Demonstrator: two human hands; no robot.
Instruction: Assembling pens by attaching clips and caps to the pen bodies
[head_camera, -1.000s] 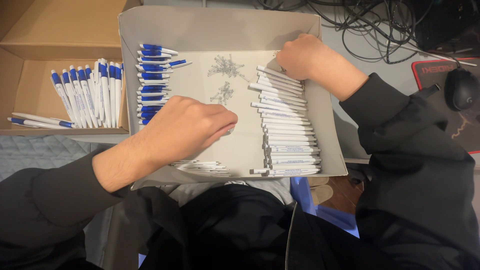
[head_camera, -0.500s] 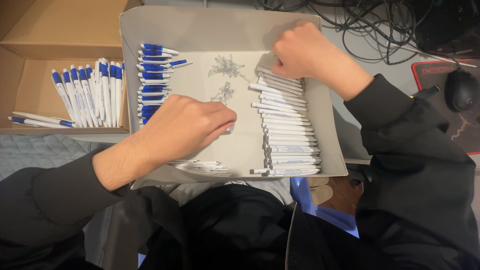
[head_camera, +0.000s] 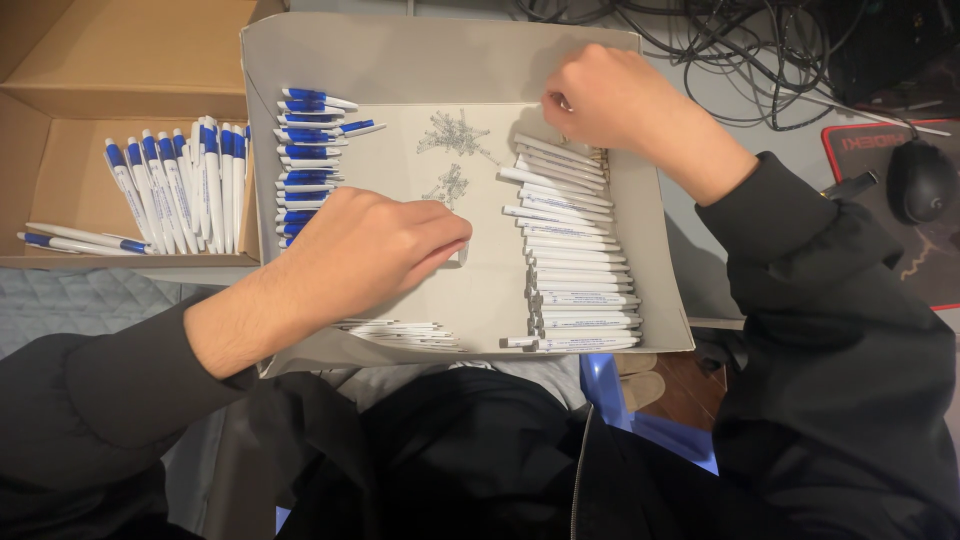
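Note:
My left hand rests in a shallow grey box, fingers closed, with a small white pen part showing at the fingertips. My right hand is curled at the far end of a row of white pen barrels along the box's right side; its fingertips are hidden, so I cannot tell if it holds anything. Two small heaps of metal springs lie between my hands. Blue-and-white pen pieces are stacked at the box's left side. More white parts lie by the near wall.
A brown cardboard box on the left holds several blue-and-white pens. A black mouse sits on a dark pad at the right, with tangled cables behind. My dark sleeves and jacket fill the near edge.
My right hand has shifted slightly toward the far end of the barrel row. My left hand has stayed almost still in the box.

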